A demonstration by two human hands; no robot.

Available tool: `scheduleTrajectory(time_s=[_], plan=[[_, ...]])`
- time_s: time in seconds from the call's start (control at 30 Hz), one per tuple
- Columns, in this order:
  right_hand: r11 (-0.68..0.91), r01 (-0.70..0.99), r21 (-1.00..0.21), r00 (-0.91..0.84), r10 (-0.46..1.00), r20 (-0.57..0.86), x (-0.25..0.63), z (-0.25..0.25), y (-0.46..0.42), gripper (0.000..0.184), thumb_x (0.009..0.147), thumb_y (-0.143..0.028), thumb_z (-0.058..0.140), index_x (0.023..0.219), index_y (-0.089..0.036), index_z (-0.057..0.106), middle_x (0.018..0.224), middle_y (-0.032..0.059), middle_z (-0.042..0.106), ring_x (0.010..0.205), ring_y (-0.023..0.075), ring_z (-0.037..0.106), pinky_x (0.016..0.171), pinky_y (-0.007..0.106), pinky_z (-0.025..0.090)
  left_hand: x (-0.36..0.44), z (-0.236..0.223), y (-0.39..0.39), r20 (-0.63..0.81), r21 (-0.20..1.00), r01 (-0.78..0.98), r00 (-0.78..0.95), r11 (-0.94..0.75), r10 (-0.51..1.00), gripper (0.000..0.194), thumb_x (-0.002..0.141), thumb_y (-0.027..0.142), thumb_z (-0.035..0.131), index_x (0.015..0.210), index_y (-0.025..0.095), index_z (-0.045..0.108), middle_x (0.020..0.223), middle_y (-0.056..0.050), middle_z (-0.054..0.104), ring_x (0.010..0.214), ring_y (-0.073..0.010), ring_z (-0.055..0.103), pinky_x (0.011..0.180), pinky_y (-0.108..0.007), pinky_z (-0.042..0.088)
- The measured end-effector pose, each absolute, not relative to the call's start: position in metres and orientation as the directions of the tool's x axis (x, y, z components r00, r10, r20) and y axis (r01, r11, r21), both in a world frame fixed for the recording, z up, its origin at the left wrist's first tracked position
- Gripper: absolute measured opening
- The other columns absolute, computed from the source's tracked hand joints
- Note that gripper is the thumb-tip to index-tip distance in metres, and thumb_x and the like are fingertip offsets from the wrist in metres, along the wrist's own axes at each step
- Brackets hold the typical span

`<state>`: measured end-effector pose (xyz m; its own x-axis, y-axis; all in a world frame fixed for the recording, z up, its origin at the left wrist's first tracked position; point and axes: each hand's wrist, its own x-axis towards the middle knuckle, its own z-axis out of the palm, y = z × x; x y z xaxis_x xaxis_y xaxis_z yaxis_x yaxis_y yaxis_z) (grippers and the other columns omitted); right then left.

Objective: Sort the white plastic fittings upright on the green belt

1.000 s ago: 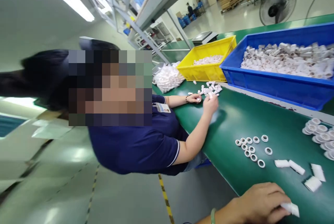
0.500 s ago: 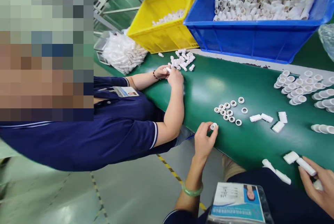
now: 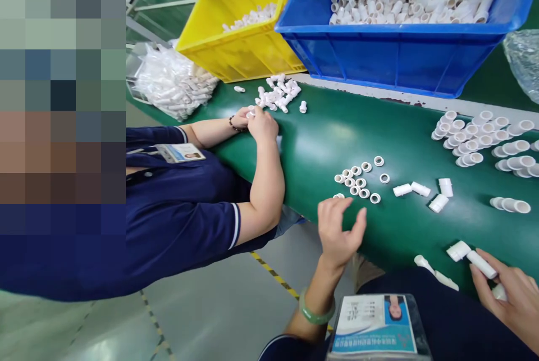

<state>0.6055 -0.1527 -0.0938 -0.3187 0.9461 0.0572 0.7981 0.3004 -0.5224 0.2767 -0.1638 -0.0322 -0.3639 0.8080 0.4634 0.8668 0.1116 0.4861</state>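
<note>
My left hand [image 3: 337,234] is over the near edge of the green table, fingers apart and holding nothing. Just beyond its fingertips, a white plastic ring [image 3: 338,196] is partly hidden by them. Several similar white rings [image 3: 360,182] stand in a cluster to the right of it. At the lower right, my right hand [image 3: 507,293] is closed round a white pipe fitting [image 3: 482,264], with another white piece [image 3: 499,292] inside the hand. A short white fitting [image 3: 458,251] lies at the far end of the held one, seemingly touching it.
A blue bin [image 3: 379,60] and a yellow bin [image 3: 244,52] of white fittings stand at the back. Upright fittings [image 3: 469,136] stand in rows at right; loose ones [image 3: 438,202] lie nearer. A co-worker's hands [image 3: 261,122] handle small white parts beside a bagged heap [image 3: 168,83].
My left hand has let go of the white ring, which now stands by the cluster, and its fingers have spread. The right hand keeps its hold. The view has shifted slightly.
</note>
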Motion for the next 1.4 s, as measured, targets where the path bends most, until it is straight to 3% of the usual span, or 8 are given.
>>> scheduleTrajectory(time_s=[0.2,0.33,0.5,0.63,0.87,1.1,1.23,1.4], plan=[[0.367,0.797,-0.481,-0.367,0.925,0.097,0.605,-0.096,-0.153,0.032,0.095,-0.040,0.056,0.119,-0.020,0.063,0.069,0.0008,0.058,0.063,0.0167,0.056,0.069,0.033,0.039,0.321,-0.021,-0.115,0.314,0.241,0.952,0.109,-0.190,0.943,0.018,0.089,0.028,0.062,0.104,0.018,0.063,0.104,-0.006,0.068,0.104,-0.0242,0.054,0.089,-0.037,0.042],[0.388,0.787,-0.479,-0.371,0.919,0.135,0.605,-0.097,-0.152,0.031,0.095,-0.039,0.056,0.119,-0.020,0.063,0.069,0.0009,0.059,0.062,0.0165,0.056,0.068,0.032,0.039,0.327,-0.026,-0.093,0.168,0.025,0.983,0.175,-0.181,0.970,0.015,0.090,0.020,0.060,0.103,0.015,0.064,0.098,-0.007,0.066,0.101,-0.0250,0.054,0.087,-0.038,0.039],[0.417,0.776,-0.473,-0.387,0.907,0.165,0.603,-0.097,-0.151,0.032,0.095,-0.039,0.055,0.119,-0.019,0.063,0.069,0.0010,0.060,0.061,0.0160,0.056,0.066,0.032,0.039,0.330,-0.039,-0.085,0.102,-0.073,0.969,0.241,-0.234,0.965,0.011,0.088,0.010,0.055,0.095,0.011,0.063,0.078,-0.005,0.061,0.088,-0.0236,0.056,0.084,-0.037,0.041],[0.419,0.781,-0.464,-0.388,0.907,0.165,0.606,-0.099,-0.151,0.033,0.096,-0.042,0.055,0.119,-0.019,0.063,0.069,0.0006,0.060,0.060,0.0155,0.056,0.066,0.031,0.039,0.331,-0.040,-0.088,0.119,-0.007,0.960,0.278,-0.279,0.953,0.012,0.090,0.011,0.053,0.098,0.011,0.063,0.082,-0.006,0.064,0.085,-0.0227,0.057,0.076,-0.036,0.043],[0.421,0.771,-0.477,-0.397,0.904,0.157,0.605,-0.098,-0.151,0.033,0.094,-0.038,0.057,0.121,-0.020,0.062,0.068,0.0002,0.058,0.061,0.0158,0.056,0.065,0.031,0.038,0.319,-0.026,-0.108,0.328,0.385,0.903,0.061,-0.192,0.943,0.025,0.097,0.017,0.047,0.119,0.012,0.056,0.109,-0.009,0.068,0.100,-0.0175,0.062,0.083,-0.031,0.050],[0.397,0.784,-0.477,-0.382,0.915,0.132,0.605,-0.097,-0.151,0.032,0.094,-0.037,0.059,0.120,-0.020,0.063,0.068,0.0002,0.058,0.062,0.0161,0.056,0.067,0.032,0.039,0.315,-0.042,-0.120,0.213,0.192,0.980,0.010,-0.052,0.977,0.018,0.092,0.020,0.056,0.107,0.015,0.064,0.098,-0.009,0.070,0.093,-0.0231,0.059,0.078,-0.038,0.048],[0.385,0.786,-0.483,-0.372,0.920,0.127,0.604,-0.097,-0.151,0.031,0.094,-0.037,0.058,0.120,-0.021,0.063,0.067,-0.0001,0.058,0.063,0.0160,0.056,0.066,0.031,0.039,0.318,-0.038,-0.117,0.175,0.167,0.986,-0.007,-0.023,0.985,0.025,0.091,0.022,0.059,0.115,0.015,0.061,0.107,-0.009,0.068,0.096,-0.0241,0.057,0.079,-0.038,0.046],[0.400,0.778,-0.484,-0.368,0.915,0.164,0.601,-0.095,-0.150,0.029,0.095,-0.038,0.057,0.116,-0.020,0.063,0.067,-0.0001,0.058,0.061,0.0157,0.055,0.066,0.031,0.039,0.336,-0.036,-0.112,0.089,0.254,0.925,0.268,-0.282,0.959,0.039,0.094,0.030,0.054,0.127,0.011,0.051,0.120,-0.012,0.060,0.101,-0.0238,0.055,0.081,-0.036,0.047]])
